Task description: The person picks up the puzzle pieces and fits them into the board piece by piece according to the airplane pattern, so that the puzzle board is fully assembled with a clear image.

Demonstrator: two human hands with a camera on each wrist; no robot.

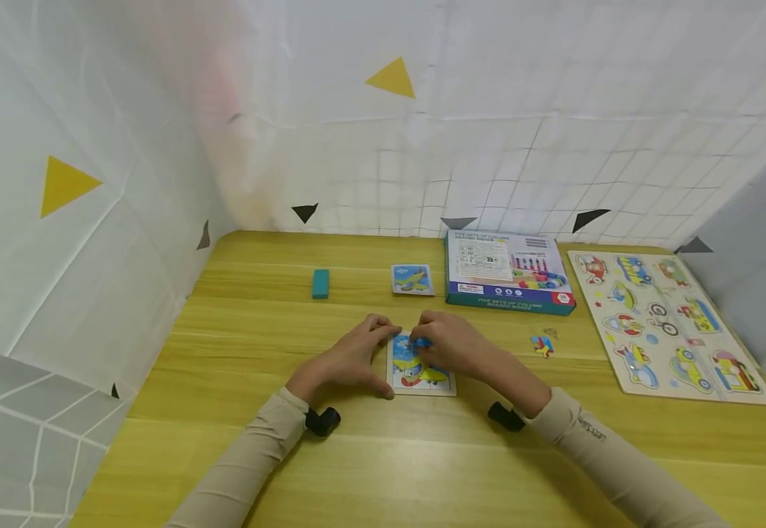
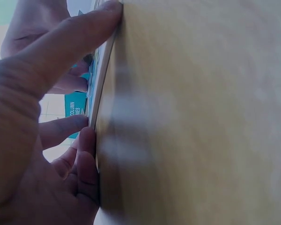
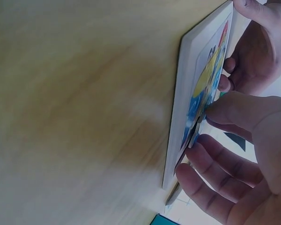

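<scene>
A small airplane jigsaw board (image 1: 422, 391) lies on the table in front of me, its picture blue, yellow and red. My left hand (image 1: 350, 357) holds its left side, thumb at the near corner and fingertips at the far one. In the left wrist view the thumb (image 2: 75, 44) stretches along the board's edge. Over the board's far right part, my right hand (image 1: 455, 343) pinches a blue puzzle piece (image 1: 422, 342). From the right wrist view, this piece (image 3: 194, 133) is tilted against the board between thumb and fingers. Its exact outline is hidden.
A loose puzzle piece (image 1: 542, 346) lies to the right. Behind are a small airplane picture card (image 1: 412, 279), a teal block (image 1: 320, 284) and a beaded-column toy box (image 1: 508, 271). A large wooden vehicle puzzle (image 1: 669, 326) occupies the right side. White sheeting rises behind the table.
</scene>
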